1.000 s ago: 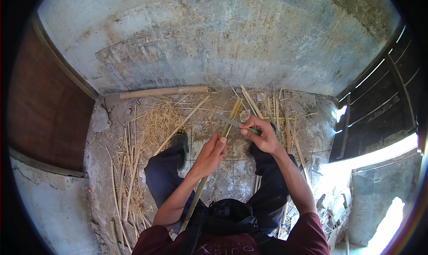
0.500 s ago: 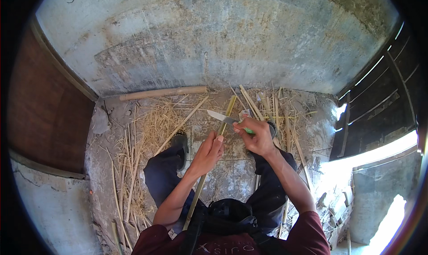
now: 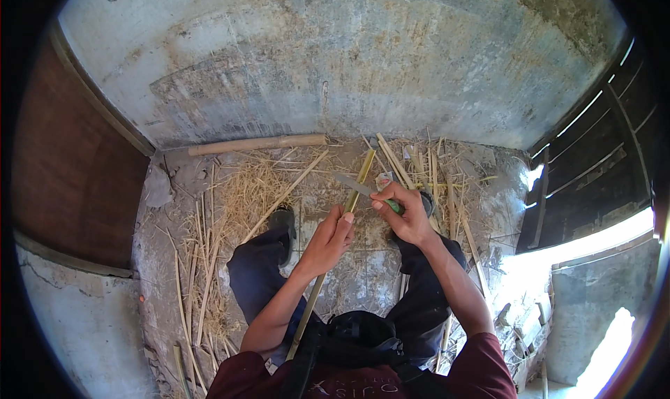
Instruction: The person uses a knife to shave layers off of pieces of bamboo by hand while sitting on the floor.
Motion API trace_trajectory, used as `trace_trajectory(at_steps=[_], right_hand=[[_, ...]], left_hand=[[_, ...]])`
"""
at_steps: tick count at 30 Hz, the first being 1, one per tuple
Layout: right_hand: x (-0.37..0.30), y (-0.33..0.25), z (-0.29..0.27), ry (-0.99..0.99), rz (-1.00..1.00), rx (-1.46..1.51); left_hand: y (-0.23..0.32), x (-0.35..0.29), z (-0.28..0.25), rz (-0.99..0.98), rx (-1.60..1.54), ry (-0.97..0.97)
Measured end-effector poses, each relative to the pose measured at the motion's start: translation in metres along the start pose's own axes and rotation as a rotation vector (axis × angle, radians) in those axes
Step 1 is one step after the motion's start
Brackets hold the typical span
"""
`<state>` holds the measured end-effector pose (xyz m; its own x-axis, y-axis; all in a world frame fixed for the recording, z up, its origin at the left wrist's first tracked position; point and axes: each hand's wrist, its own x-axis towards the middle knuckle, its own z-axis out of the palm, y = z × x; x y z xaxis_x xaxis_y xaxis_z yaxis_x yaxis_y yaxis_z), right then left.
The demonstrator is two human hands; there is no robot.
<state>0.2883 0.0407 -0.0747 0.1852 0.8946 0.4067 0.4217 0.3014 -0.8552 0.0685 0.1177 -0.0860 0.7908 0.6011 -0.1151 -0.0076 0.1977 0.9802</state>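
Note:
My left hand (image 3: 329, 240) is wrapped round a long greenish-yellow bamboo strip (image 3: 308, 312), which slants from my waist up and away to the right. Its far end sticks out beyond my fingers. In my right hand (image 3: 407, 216) is a knife (image 3: 356, 185) with a green handle, gripped just right of the strip. The blade points left and lies across the strip's far part; whether its edge touches the strip I cannot tell.
A thick bamboo pole (image 3: 258, 145) lies along the foot of the concrete wall (image 3: 335, 64). Shavings (image 3: 244, 189) and loose bamboo strips (image 3: 209, 280) cover the floor at left; more strips (image 3: 398, 163) lie at right. A brown panel (image 3: 77, 161) stands left, dark slats (image 3: 586, 168) right.
The knife blade has tilted, its tip shifting slightly right, and the right hand has moved a little to the right. The left hand keeps its hold on the strip.

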Motion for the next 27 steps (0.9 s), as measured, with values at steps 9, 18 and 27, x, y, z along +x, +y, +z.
trace_trajectory(at_steps=[9, 18, 27], right_hand=[[0.007, -0.003, 0.002, 0.023, -0.116, -0.057], [0.002, -0.013, 0.002, 0.115, -0.305, -0.468], [-0.009, -0.004, 0.005, 0.189, -0.008, -0.025]], left_hand=[[0.002, -0.004, -0.004, -0.119, -0.256, -0.148], [0.001, 0.002, -0.001, -0.069, -0.140, -0.132], [0.012, -0.001, -0.001, -0.082, -0.115, -0.088]])
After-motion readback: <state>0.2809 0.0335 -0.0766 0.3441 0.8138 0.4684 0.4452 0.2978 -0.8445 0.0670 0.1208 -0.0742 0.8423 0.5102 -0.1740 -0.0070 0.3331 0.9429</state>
